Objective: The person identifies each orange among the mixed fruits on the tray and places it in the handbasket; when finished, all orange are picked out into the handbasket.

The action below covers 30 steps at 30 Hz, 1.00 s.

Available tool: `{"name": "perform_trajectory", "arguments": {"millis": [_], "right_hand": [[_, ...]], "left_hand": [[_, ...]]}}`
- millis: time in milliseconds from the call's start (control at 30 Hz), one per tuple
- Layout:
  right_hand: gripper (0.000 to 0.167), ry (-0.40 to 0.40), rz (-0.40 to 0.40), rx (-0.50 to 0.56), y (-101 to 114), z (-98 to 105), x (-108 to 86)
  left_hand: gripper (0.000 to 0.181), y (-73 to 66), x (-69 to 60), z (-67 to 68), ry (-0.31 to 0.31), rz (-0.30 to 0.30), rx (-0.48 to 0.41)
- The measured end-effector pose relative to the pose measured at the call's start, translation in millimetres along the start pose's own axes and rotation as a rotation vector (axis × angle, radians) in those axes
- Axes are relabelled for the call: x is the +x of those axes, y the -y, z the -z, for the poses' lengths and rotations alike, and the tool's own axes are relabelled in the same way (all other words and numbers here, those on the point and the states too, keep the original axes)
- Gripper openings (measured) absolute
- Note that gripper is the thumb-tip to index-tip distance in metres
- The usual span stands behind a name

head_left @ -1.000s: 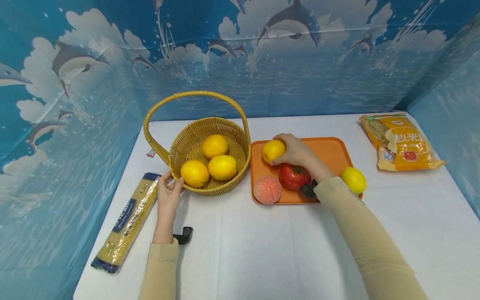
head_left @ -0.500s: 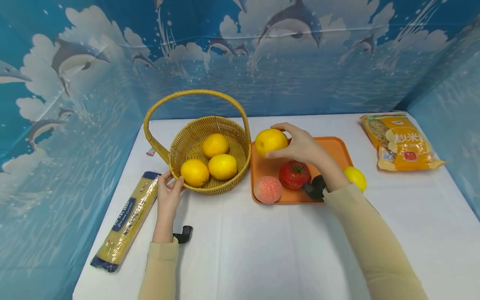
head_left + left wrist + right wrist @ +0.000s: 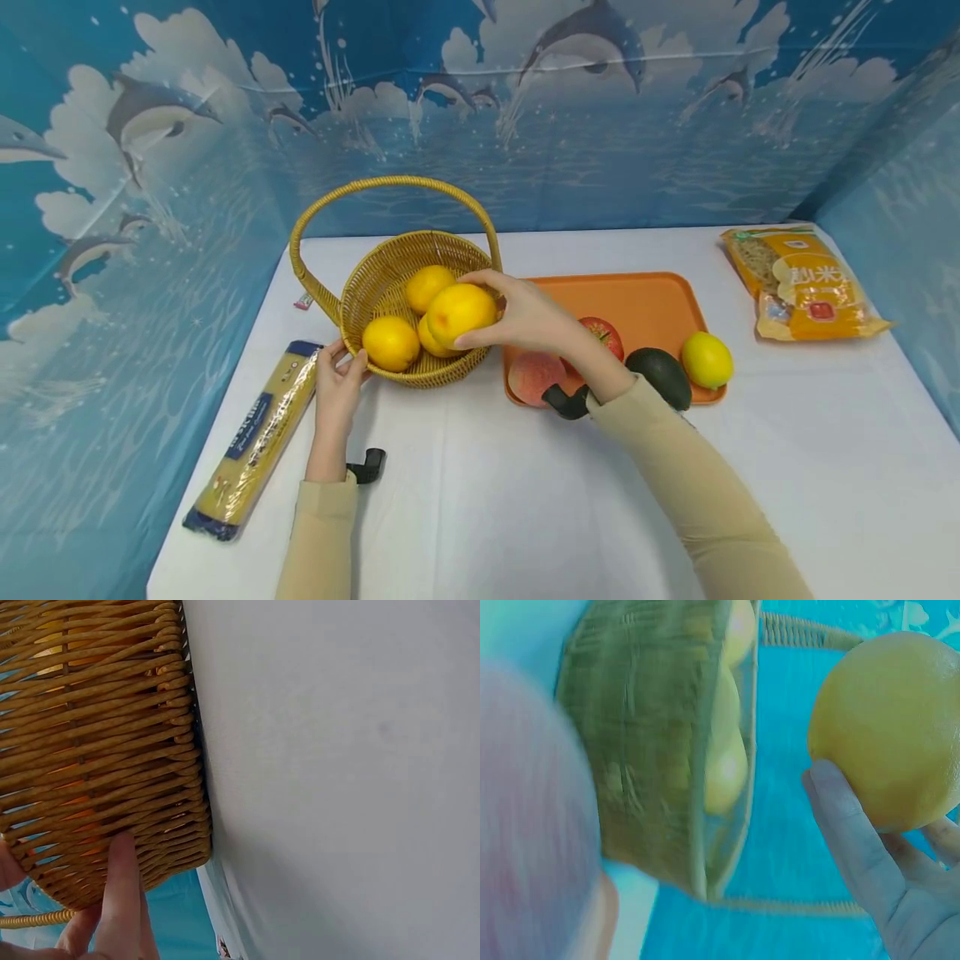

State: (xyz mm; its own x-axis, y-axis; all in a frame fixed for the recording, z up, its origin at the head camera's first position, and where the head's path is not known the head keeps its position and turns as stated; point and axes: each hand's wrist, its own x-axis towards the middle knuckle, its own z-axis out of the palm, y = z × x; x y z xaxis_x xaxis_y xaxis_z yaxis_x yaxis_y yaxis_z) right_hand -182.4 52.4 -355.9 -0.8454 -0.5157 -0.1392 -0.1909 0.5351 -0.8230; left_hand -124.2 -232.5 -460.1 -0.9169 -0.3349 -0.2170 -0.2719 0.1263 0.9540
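Note:
My right hand (image 3: pixel 522 316) holds a yellow lemon (image 3: pixel 461 314) over the right side of a wicker basket (image 3: pixel 431 379), with thumb and fingers round it. In the right wrist view the lemon (image 3: pixel 892 731) is above the level of the basket rim (image 3: pixel 705 862). Inside the basket lie several lemons; one (image 3: pixel 391 343) is at the front left, and another is partly hidden under the held one. My left hand (image 3: pixel 339 392) grips the basket's front left rim, and in the left wrist view its fingers (image 3: pixel 122 892) press the woven outer wall (image 3: pixel 112 772).
An orange tray (image 3: pixel 630 300) right of the basket bears a peach (image 3: pixel 534 377), a round red fruit (image 3: pixel 602 333), a dark green avocado (image 3: pixel 660 377) and a yellow lemon (image 3: pixel 707 360). A noodle packet (image 3: pixel 258 437) lies at left, a grain bag (image 3: pixel 806 283) at back right.
My right hand has lifted the lemon off the tray and carried it left over the basket. The left hand has stayed on the rim.

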Motion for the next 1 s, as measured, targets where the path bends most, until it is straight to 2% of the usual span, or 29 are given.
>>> {"name": "perform_trajectory", "arguments": {"millis": [200, 367, 600, 833, 1000], "right_hand": [[0.082, 0.038, 0.025, -0.039, 4.0, -35.2, 17.2], [0.082, 0.056, 0.034, -0.034, 4.5, -55.2, 26.8], [0.082, 0.027, 0.057, -0.080, 6.2, -69.1, 34.8], [0.085, -0.027, 0.054, -0.263, 11.5, -80.3, 42.3], [0.085, -0.088, 0.040, -0.323, 12.6, -81.2, 45.6]], "left_hand": [[0.053, 1.1, 2.1, -0.2, -0.008, 0.002, -0.006], [0.051, 1.0, 2.5, 0.2, -0.022, 0.015, -0.014], [0.048, -0.8, 3.8, 2.1, -0.031, 0.011, -0.017], [0.048, -0.9, 5.5, 4.0, -0.019, 0.019, -0.021], [0.048, -1.8, 7.3, 4.6, -0.004, 0.026, -0.028]]}}
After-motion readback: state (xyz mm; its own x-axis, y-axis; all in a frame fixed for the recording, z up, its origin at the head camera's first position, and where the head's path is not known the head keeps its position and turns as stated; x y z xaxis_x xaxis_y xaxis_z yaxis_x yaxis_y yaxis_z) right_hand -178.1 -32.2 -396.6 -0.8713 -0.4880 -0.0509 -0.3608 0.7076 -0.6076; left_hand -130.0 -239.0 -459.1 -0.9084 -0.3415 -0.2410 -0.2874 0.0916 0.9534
